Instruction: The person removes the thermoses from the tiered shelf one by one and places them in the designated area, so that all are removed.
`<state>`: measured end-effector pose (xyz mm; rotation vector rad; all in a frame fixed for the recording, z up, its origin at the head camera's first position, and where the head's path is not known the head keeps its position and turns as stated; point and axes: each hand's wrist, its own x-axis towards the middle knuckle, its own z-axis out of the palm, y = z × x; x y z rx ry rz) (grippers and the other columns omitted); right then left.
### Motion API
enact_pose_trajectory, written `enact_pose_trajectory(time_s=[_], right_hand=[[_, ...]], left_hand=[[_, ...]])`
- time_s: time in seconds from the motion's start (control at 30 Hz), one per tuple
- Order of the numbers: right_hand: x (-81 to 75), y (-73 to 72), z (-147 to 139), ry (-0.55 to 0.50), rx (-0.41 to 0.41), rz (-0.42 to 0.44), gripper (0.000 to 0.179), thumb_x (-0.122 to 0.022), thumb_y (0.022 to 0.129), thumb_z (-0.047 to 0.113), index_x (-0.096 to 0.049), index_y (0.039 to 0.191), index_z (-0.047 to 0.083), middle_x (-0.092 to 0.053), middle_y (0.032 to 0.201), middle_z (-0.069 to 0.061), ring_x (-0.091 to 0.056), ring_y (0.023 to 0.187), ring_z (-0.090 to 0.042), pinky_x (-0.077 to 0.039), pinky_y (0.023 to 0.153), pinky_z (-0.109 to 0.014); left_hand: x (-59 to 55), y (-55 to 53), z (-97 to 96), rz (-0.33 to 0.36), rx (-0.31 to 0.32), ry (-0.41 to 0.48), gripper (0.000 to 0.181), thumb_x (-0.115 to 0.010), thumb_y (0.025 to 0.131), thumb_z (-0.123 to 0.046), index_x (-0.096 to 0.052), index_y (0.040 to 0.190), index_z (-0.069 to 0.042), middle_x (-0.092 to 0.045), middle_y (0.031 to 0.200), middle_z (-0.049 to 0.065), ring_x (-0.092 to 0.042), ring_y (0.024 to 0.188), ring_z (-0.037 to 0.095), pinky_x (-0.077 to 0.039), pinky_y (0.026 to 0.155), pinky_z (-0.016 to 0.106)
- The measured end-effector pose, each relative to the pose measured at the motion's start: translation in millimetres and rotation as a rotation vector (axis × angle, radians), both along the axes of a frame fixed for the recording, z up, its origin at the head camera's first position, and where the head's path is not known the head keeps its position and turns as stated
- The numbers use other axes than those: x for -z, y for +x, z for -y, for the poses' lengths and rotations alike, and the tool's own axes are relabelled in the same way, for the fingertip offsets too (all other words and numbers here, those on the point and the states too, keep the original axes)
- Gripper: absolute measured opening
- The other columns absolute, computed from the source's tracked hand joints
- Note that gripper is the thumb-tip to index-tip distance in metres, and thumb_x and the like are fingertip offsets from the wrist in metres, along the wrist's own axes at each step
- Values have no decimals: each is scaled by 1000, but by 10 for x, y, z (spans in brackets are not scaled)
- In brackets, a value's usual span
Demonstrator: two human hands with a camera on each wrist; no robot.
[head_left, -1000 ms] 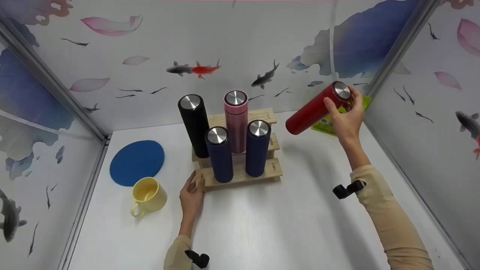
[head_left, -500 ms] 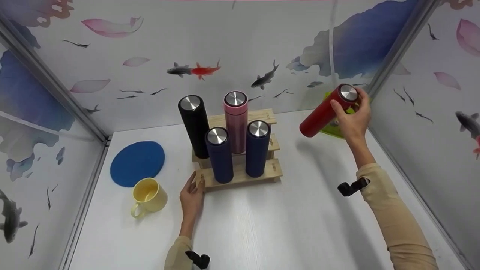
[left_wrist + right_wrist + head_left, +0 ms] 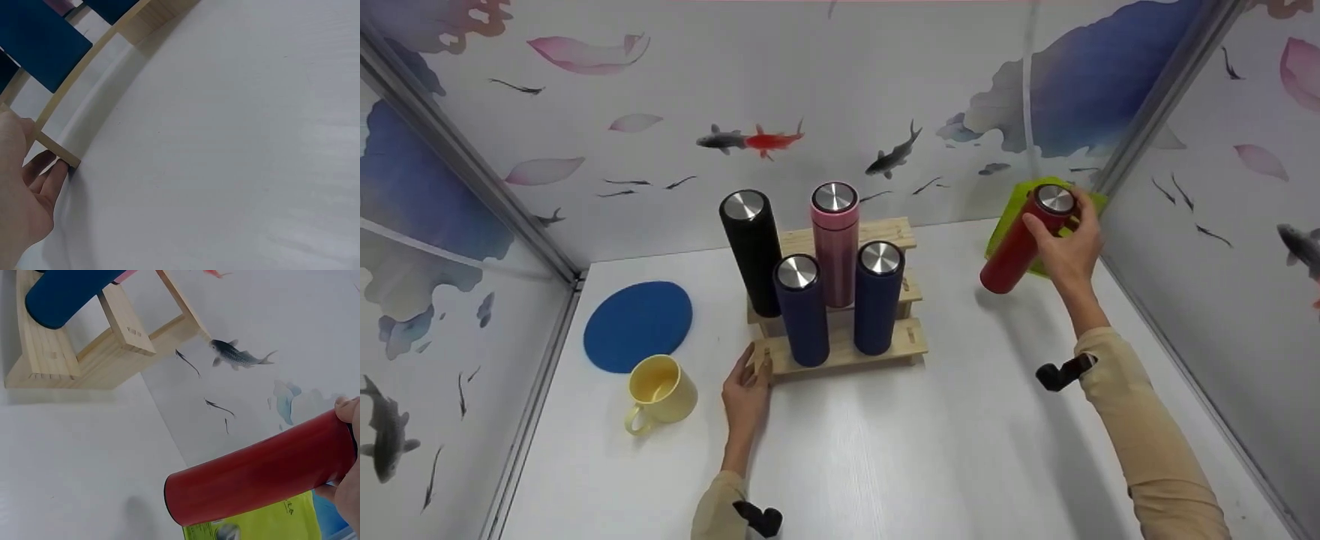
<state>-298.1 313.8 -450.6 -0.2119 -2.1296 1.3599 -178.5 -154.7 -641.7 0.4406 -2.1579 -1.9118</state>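
Observation:
My right hand (image 3: pixel 1071 251) grips a red thermos bottle (image 3: pixel 1011 259) near its steel-topped lid. The bottle leans, with its base toward the lower left; in the right wrist view its base hangs apart from the table, above a shadow. At the front left corner of a stepped wooden rack (image 3: pixel 913 339), my left hand (image 3: pixel 746 401) holds the side piece between thumb and fingers, as the left wrist view shows. On the rack stand a black thermos bottle (image 3: pixel 753 259), a pink one (image 3: pixel 835 259) and two blue ones, left (image 3: pixel 804 322) and right (image 3: pixel 877 307).
A yellow-green packet (image 3: pixel 1011 210) lies behind the red bottle, partly hidden by it. To the left are a round blue mat (image 3: pixel 637 326) and a yellow mug (image 3: pixel 662 390) with its handle toward me. Printed walls enclose the white table (image 3: pixel 840 457) at the back and sides.
The red bottle has moved right with my right hand, then lower, and is now more upright. More of the packet shows behind it. My left hand stays on the rack.

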Motion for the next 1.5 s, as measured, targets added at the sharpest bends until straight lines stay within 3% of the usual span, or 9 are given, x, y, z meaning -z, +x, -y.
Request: enact_pose_trajectory(time_s=[0.43, 0.63, 0.9, 1.03, 1.17, 1.4, 1.5], right_hand=[[238, -74, -133, 20, 23, 88, 71, -78, 90, 24, -42, 148, 6, -51, 147, -14, -52, 133, -28, -46, 112, -40], [293, -95, -144, 24, 15, 109, 73, -78, 90, 25, -41, 149, 5, -50, 149, -13, -51, 134, -28, -45, 113, -41], [347, -100, -146, -4, -10, 160, 74, -77, 91, 28, -38, 150, 6, -47, 152, -13, -48, 136, -28, -42, 116, -41], [363, -91, -144, -20, -15, 177, 75, -77, 91, 30, -37, 149, 8, -46, 153, -11, -47, 138, -28, -40, 117, -41], [364, -74, -135, -18, -19, 174, 76, -78, 90, 30, -35, 150, 8, -46, 153, -11, -47, 138, -27, -41, 117, -41], [381, -56, -145, 14, -36, 185, 78, -77, 90, 31, -33, 150, 8, -45, 152, -14, -46, 139, -29, -40, 117, -45], [361, -37, -151, 22, -52, 202, 80, -77, 91, 32, -30, 151, 7, -43, 153, -16, -45, 141, -30, -39, 118, -46]], left_hand=[[9, -1, 4, 16, 12, -12, 50, -67, 99, -30, -55, 147, -19, -57, 145, 19, -61, 128, 34, -57, 96, 36], [-19, -12, -8, 22, 4, -9, 51, -67, 99, -28, -55, 148, -18, -58, 144, 20, -64, 124, 33, -57, 88, 27], [-352, 111, -63, 27, 9, 25, 50, -67, 99, -16, -54, 146, -6, -67, 125, 25, -71, 107, 29, -59, 75, 25], [-400, 134, -65, 18, 24, 25, 51, -67, 99, -17, -53, 146, -4, -65, 128, 28, -71, 109, 30, -60, 77, 29], [-395, 127, -63, 24, 24, 33, 50, -66, 100, -17, -53, 147, -6, -64, 132, 27, -70, 112, 30, -59, 78, 26], [9, -9, -10, 6, -9, 30, 50, -68, 99, -28, -56, 146, -19, -70, 126, 18, -73, 102, 19, -56, 75, 19], [10, -10, -22, 14, -13, 29, 50, -69, 99, -28, -56, 146, -20, -71, 124, 16, -72, 101, 18, -56, 75, 19]])
